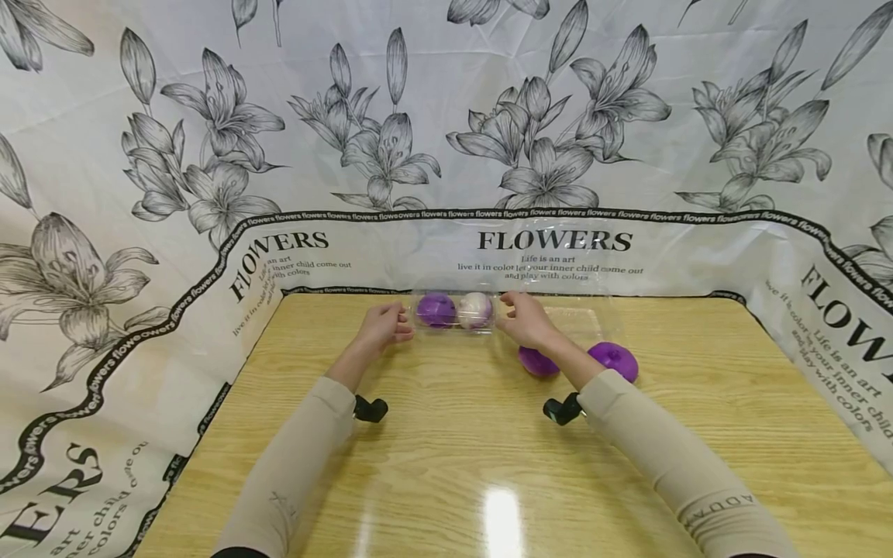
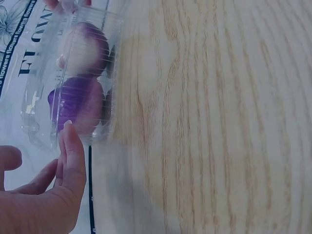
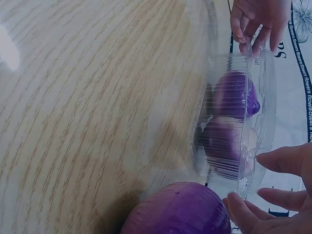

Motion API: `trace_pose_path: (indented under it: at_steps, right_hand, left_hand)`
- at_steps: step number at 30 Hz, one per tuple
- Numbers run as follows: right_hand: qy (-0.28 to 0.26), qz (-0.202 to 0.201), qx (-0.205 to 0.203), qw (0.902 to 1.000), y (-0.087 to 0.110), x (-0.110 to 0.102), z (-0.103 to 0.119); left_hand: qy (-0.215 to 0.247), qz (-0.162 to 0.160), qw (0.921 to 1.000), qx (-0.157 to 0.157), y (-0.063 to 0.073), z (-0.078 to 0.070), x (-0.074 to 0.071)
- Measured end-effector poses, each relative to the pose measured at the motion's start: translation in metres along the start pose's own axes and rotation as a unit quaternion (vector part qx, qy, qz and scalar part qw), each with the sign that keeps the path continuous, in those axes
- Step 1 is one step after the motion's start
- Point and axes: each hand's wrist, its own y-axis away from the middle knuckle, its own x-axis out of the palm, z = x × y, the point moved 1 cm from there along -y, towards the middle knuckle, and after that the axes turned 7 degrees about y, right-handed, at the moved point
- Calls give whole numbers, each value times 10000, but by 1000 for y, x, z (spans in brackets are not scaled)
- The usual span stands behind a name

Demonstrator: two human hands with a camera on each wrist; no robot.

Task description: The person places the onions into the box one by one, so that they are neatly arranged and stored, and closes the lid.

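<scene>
A clear plastic clamshell box (image 1: 453,327) stands at the back of the table. Inside are two round purple-and-white vegetables that look like onions, a deep purple one (image 1: 436,310) on the left and a paler one (image 1: 475,310) on the right. My left hand (image 1: 382,327) is at the box's left end, fingertips right at the plastic and thumb apart in the left wrist view. At the opposite end is my right hand (image 1: 526,319), its thumb and fingers spread around the corner. Close by the right hand lies another purple vegetable (image 3: 178,209), partly hidden by the forearm in the head view.
Behind the right hand is a second clear box (image 1: 572,316) with its lid raised against the printed cloth (image 1: 391,256). One more purple vegetable (image 1: 614,361) lies right of the right wrist. The cloth walls the wooden table (image 1: 446,434) at the back and sides.
</scene>
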Motion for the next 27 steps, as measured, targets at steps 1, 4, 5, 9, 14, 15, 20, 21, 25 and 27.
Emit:
trace_pose_path:
  at_steps: [1,4,5,9,14,15,20,21,25,27]
  right_hand:
    - [4,10,3,10000,0,0,0]
    - [7,44,-22,10000,-1,0,0]
    - [4,50,-26,10000,-2,1,0]
    - [21,45,-85,10000,-3,2,-1]
    - [1,27,-132,9999,-3,4,-1]
    - [-5,30,-137,9999,-3,5,-2]
    - [116,34,-148,9998,-4,6,-2]
    - [150,34,-130,9998,-5,6,-2]
    - [192,58,22,9998,-5,5,1]
    - [86,120,147,9998,-4,3,3]
  left_hand:
    - [-9,2,10000,1,1,0,0]
    - [-74,22,10000,16,2,1,0]
    - [-87,31,10000,5,3,1,0]
    - [-90,113,9999,20,5,3,0]
    - [-136,184,9997,53,8,6,2]
    - [-138,191,9997,53,7,7,2]
    - [-128,208,9997,37,7,10,3]
    - [-114,216,9997,29,7,10,3]
    - [-120,288,9995,-20,7,9,4]
    - [-163,320,9993,-34,7,9,5]
